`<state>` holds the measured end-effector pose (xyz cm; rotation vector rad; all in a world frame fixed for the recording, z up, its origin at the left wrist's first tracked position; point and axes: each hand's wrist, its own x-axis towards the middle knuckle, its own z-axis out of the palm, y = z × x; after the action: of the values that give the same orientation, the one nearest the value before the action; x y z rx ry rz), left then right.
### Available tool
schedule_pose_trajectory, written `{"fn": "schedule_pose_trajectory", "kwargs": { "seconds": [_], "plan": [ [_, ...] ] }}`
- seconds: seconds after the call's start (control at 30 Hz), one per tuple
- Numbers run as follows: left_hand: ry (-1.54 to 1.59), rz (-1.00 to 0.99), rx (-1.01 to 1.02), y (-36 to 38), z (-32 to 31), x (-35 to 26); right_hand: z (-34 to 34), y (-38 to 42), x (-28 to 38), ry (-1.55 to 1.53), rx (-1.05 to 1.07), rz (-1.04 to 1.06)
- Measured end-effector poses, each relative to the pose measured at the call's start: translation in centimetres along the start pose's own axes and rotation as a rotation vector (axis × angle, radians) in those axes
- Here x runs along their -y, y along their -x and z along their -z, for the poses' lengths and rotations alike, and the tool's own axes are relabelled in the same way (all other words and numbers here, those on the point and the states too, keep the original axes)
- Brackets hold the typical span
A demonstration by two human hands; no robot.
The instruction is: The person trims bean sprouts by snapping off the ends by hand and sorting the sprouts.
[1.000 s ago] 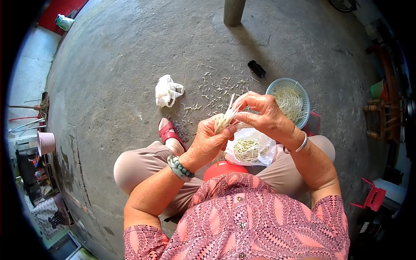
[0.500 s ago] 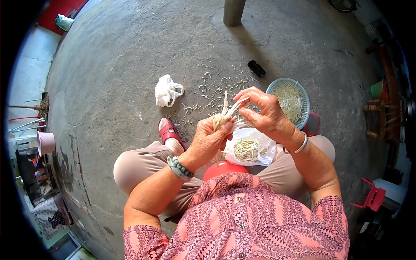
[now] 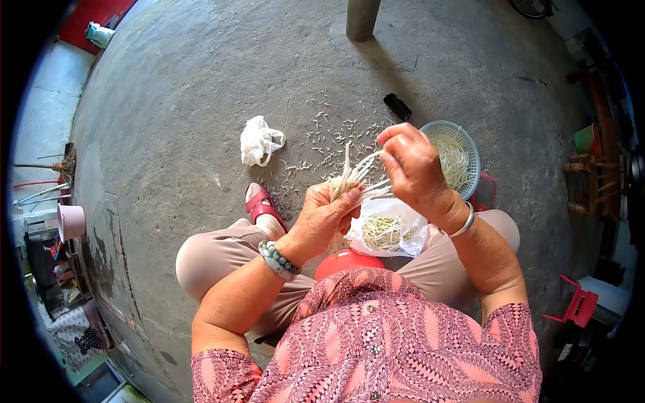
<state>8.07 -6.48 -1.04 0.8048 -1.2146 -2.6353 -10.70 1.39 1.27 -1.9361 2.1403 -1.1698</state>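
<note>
two hands work over the lap: the left hand (image 3: 321,216) is clenched around a bunch of bean sprouts (image 3: 354,176), tips fanned upward so the right hand (image 3: 413,166) can pinch one strand, likely why the blue basket (image 3: 470,146) sits just beside it.

Ahead of my hands the concrete floor (image 3: 201,87) lies open, apart from scattered trimmings (image 3: 329,134), a crumpled white bag (image 3: 260,141) and a small black object (image 3: 398,106). The blue basket (image 3: 470,144) blocks my right, a post (image 3: 361,19) stands well beyond.
</note>
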Motion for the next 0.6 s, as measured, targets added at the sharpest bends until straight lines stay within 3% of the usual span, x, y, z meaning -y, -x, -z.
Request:
{"fn": "schedule_pose_trajectory", "kwargs": {
  "seconds": [0.13,0.17,0.3,0.4,0.43,0.53,0.6],
  "plan": [
    [0.094,0.017,0.039,0.1,0.2,-0.2,0.5,-0.5,-0.7,-0.216,0.016,-0.190],
    [0.105,0.024,0.045,0.2,0.2,-0.2,0.9,-0.6,-0.9,-0.146,0.108,-0.237],
    [0.170,0.029,0.104,0.1,0.4,0.0,0.4,-0.3,-1.1,-0.161,0.109,-0.229],
    [0.197,0.049,0.160,0.1,0.6,0.0,0.4,-0.7,-0.4,-0.770,0.116,-0.508],
    [0.206,0.049,0.175,0.0,0.6,0.2,0.8,-1.0,0.2,-0.838,0.151,-0.537],
    [0.217,0.061,0.187,0.1,0.1,0.0,1.2,-0.9,0.0,-0.798,0.241,-0.490],
    [0.196,0.064,0.178,0.2,-0.1,-0.3,1.1,-0.9,0.1,-0.812,0.165,-0.599]
  ]
}}
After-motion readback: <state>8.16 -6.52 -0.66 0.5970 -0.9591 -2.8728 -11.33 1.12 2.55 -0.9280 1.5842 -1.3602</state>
